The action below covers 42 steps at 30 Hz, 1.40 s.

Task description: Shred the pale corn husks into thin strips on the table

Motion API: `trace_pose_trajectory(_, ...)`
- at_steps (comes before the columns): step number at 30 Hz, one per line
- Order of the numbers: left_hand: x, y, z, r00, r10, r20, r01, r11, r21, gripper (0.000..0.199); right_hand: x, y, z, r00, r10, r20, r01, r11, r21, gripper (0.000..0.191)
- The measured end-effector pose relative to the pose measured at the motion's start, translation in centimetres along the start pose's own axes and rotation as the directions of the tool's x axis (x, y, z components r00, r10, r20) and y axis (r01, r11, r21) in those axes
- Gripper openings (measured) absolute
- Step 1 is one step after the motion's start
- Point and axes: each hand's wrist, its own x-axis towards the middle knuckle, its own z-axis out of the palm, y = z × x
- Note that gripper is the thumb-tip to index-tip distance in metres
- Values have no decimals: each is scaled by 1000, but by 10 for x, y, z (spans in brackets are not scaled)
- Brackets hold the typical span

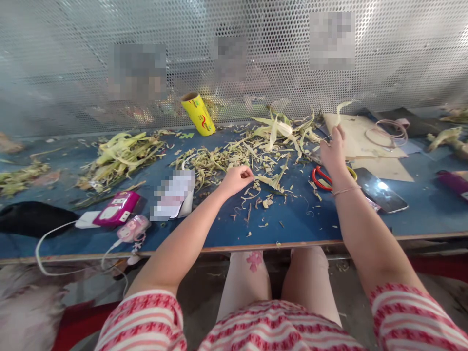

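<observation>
My left hand point(237, 179) is over the blue table with its fingers pinched together; whatever they may hold is too small to make out. A pale green husk piece point(271, 182) lies just right of its fingertips. Farther right, my right hand point(334, 146) is raised, with a curled husk strip point(340, 111) pinched and sticking up from its fingers. Below that hand lie scissors with red and yellow handles point(319, 179), partly hidden by my wrist. Cut husk scraps point(204, 163) are heaped behind my left hand, and larger peeled husks point(280, 129) lie behind them.
On the blue table point(226, 229), a husk pile point(120, 153), a yellow tube point(199, 114), a phone point(173, 195), a purple box point(117, 208) and cables lie left. Another phone point(380, 190) and cardboard point(387, 168) lie right. A perforated metal screen point(263, 73) stands behind.
</observation>
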Motion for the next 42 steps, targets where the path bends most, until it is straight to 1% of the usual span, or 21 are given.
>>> trace_pose_trajectory(3, -1, 2, 0, 1000, 7, -1, -7, 1000, 19, 9, 1, -2, -3, 984, 178, 11, -178, 984, 26, 66)
trace_pose_trajectory(4, -1, 2, 0, 1000, 13, -3, -12, 1000, 21, 9, 0, -4, -3, 980, 198, 34, -199, 980, 19, 65)
trace_pose_trajectory(9, -2, 2, 0, 999, 46, 5, -46, 999, 25, 11, -4, -16, -1, 970, 206, 130, -207, 978, -11, 63)
trace_pose_trajectory(11, -3, 1, 1, 997, 60, 45, -60, 998, 17, 11, -5, -18, -1, 964, 216, 155, -215, 976, -24, 62)
trace_pose_trajectory(14, -3, 0, 3, 988, 81, 134, -86, 996, 27, 11, -6, -22, -3, 952, 243, 187, -241, 970, -31, 62)
trace_pose_trajectory(16, -3, -1, 4, 985, 80, 152, -92, 994, 68, 12, -8, -26, -5, 943, 251, 216, -250, 968, -35, 64)
trace_pose_trajectory(20, 0, -4, 3, 992, 55, 109, -71, 986, 150, 15, -10, -32, -5, 932, 225, 283, -218, 974, -57, 62)
trace_pose_trajectory(22, 1, -5, 2, 998, 33, 59, -44, 979, 197, 15, -12, -32, -2, 932, 202, 301, -188, 979, -74, 58)
trace_pose_trajectory(24, 1, -5, 0, 999, 31, -33, -20, 954, 300, 15, -13, -32, 1, 939, 151, 310, -133, 988, -78, 52)
trace_pose_trajectory(26, 0, -6, -3, 988, 35, -150, 34, 901, 433, 17, -15, -32, 5, 946, 86, 313, -69, 996, -65, 46)
trace_pose_trajectory(28, -1, -9, -6, 970, 19, -243, 119, 834, 539, 28, -17, -32, 7, 947, 53, 316, -36, 998, -57, 44)
trace_pose_trajectory(29, -1, -11, -7, 963, -5, -269, 163, 806, 569, 34, -19, -33, 8, 946, 50, 319, -33, 998, -60, 44)
trace_pose_trajectory(30, -1, -13, -8, 960, -33, -277, 196, 785, 588, 40, -20, -34, 9, 945, 52, 323, -33, 997, -66, 44)
trace_pose_trajectory(32, 0, -18, -10, 964, -84, -252, 226, 758, 612, 47, -22, -36, 9, 942, 48, 333, -24, 997, -75, 44)
trace_pose_trajectory(35, 3, -22, -11, 970, -138, -201, 236, 744, 625, 49, -25, -38, 11, 937, 22, 349, 6, 997, -77, 44)
trace_pose_trajectory(39, 4, -21, -11, 978, -144, -151, 208, 741, 638, 48, -26, -36, 13, 928, -1, 371, 32, 996, -78, 45)
trace_pose_trajectory(42, 2, -19, -8, 986, -137, -99, 169, 750, 640, 52, -26, -34, 15, 921, -11, 388, 46, 996, -80, 44)
